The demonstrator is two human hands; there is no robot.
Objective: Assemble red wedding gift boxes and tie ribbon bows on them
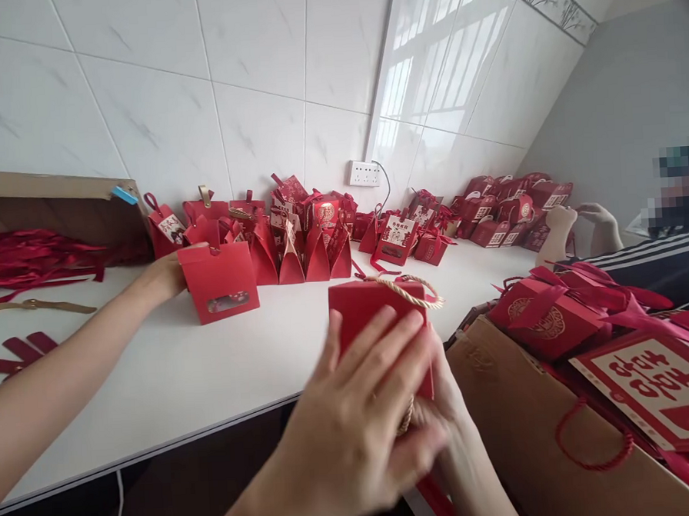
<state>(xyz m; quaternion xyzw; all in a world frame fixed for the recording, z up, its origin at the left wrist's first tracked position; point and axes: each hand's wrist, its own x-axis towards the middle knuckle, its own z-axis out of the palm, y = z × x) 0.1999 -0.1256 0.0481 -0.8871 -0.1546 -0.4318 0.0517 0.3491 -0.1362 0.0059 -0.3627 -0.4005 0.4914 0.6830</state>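
A red gift box (pixel 375 296) with a twisted gold cord handle is held up in front of me, over the front edge of the table. My right hand (pixel 444 395) supports it from the right side and below, its fingers partly hidden. Flat across the near face lies my left hand (pixel 352 404), its fingers stretched out and spread, slightly blurred. Part of the gold cord shows between its thumb and the other fingers. Much of the box is covered by my hands.
Another person's arm (pixel 95 352) reaches in from the left, holding a red box with a window (pixel 222 284). Red gift boxes (pixel 298 253) line the wall. At right a filled carton (pixel 489 381) stands before a co-worker's raised hands (pixel 574 227). Ribbons (pixel 26 259) lie left.
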